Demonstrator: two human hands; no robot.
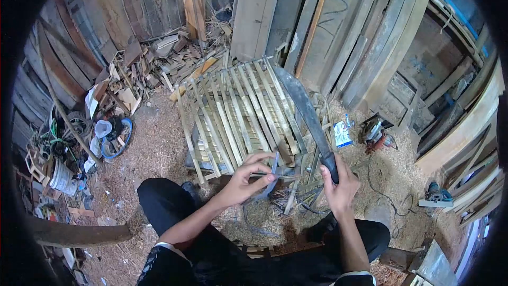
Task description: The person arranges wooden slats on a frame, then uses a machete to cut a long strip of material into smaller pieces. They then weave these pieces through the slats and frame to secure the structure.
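Presently, I find both hands occupied. My right grip (343, 186) is closed round the handle of a machete (304, 108), fingers wrapped and thumb laid along it; the blade slants up and to the left, its tip near the far end of the slats (248, 108). My left grip (246, 180) is almost closed, thumb and fingers pinching a thin strip (274, 163), which stands just beside the machete's handle, apart from it; I cannot tell its material. The slats lie side by side in a rough fan, directly ahead of both hands. Right of them I note a blue-and-white packet (343, 133) and a power tool (377, 133), both on the shavings-strewn floor (159, 148). A blue tub (129, 136) sits well to the left, a scrap heap (164, 53) beyond it, and boards (257, 13) lean upright behind the slats.
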